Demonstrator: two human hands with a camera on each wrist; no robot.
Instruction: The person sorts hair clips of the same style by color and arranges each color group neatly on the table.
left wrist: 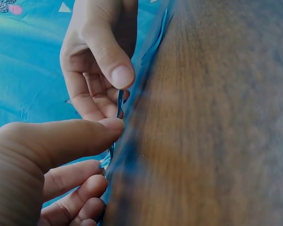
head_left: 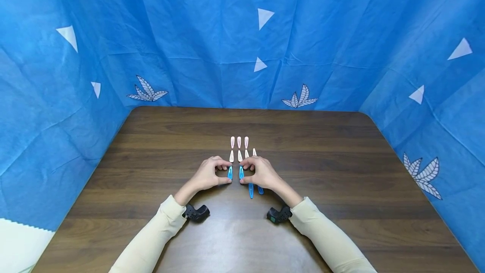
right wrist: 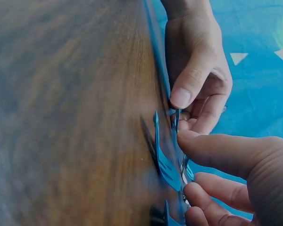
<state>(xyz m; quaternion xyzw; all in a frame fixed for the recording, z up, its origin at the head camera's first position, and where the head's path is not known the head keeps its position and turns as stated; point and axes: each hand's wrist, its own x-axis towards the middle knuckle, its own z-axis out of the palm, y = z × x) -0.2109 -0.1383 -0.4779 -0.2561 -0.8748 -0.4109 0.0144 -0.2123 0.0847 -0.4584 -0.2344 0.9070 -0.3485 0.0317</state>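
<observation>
In the head view, my left hand (head_left: 206, 174) pinches a light blue snap hair clip (head_left: 230, 172) end to end between thumb and forefinger. My right hand (head_left: 264, 173) does the same with a second light blue hair clip (head_left: 241, 172) just beside it. Both clips point away from me, close over the table. Two darker blue clips, one (head_left: 251, 191) longer in view and the other (head_left: 260, 190) partly covered, lie by the right hand. Beyond the fingertips runs a row of several cream clips (head_left: 232, 156), and behind them three pink clips (head_left: 239, 142).
The brown wooden table (head_left: 182, 134) stretches out around the clips. Blue cloth (head_left: 197, 33) with white triangles and leaf prints hangs along its back and sides. Black wrist devices, left (head_left: 197, 213) and right (head_left: 278, 214), sit at the cuffs of the cream sleeves.
</observation>
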